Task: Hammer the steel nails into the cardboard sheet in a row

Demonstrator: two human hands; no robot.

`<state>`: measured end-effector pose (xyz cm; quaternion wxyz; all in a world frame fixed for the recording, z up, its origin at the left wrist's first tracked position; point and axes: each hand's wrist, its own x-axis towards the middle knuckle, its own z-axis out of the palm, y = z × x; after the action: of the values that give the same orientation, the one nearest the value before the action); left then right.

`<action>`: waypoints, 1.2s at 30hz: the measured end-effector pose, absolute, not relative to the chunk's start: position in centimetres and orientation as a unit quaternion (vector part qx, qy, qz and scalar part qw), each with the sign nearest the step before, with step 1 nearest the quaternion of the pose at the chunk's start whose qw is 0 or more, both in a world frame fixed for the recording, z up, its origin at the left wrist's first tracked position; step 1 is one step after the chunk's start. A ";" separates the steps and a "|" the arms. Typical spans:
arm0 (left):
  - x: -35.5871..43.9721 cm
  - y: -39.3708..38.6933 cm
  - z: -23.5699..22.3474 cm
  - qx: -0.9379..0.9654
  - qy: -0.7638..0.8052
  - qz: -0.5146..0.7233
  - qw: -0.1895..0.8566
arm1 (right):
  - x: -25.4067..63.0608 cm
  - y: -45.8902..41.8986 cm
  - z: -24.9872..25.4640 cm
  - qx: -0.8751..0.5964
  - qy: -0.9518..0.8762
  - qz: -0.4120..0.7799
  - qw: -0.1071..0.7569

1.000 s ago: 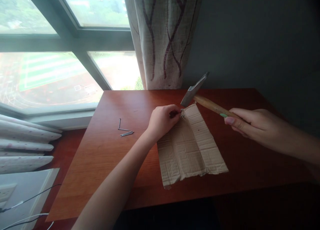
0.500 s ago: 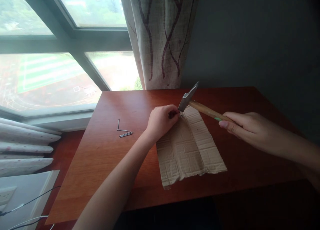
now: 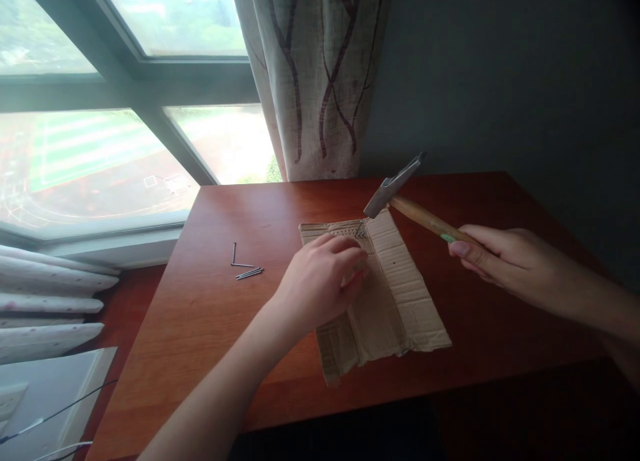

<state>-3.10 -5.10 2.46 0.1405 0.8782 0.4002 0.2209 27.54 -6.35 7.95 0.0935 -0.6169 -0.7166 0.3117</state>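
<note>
My right hand (image 3: 490,251) is wrapped round the wooden handle of a hammer (image 3: 420,218). The hammer's metal head hangs tilted just above and to the right of a thin nail (image 3: 359,229), which stands upright near the far edge of a creased piece of cardboard (image 3: 377,307). Rows of small dark holes show in the cardboard around the nail. Over the cardboard, on the near side of the nail, my left hand (image 3: 323,277) has loosely bent fingers, apart from one another, and nothing visible in them. Some of its fingertips are hidden.
Several loose nails (image 3: 249,273) lie on the wooden table (image 3: 200,327), left of the cardboard. A patterned curtain (image 3: 320,81) hangs behind the table's far edge, beside a large window (image 3: 90,154). Cables (image 3: 65,404) run at the lower left.
My left hand has let go of the nail and drawn back toward me over the cardboard. The hammer has lifted slightly up and to the right; the nail stands by itself.
</note>
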 end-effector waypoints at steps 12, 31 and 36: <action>-2.9 -6.8 0.2 0.881 0.372 0.240 0.168 | 26.9 -7.3 7.8 -0.633 -0.699 0.321 0.087; -2.8 -6.9 0.2 0.878 0.374 0.241 0.178 | 25.5 -7.0 8.4 -0.636 -0.710 0.297 0.060; -2.8 -6.9 0.1 0.877 0.375 0.243 0.179 | 25.6 -7.2 7.9 -0.638 -0.711 0.288 0.068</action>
<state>-2.79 -6.88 0.13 0.1792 0.8766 0.3746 0.2434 25.60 -7.19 7.94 0.0676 -0.6377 -0.7110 0.2884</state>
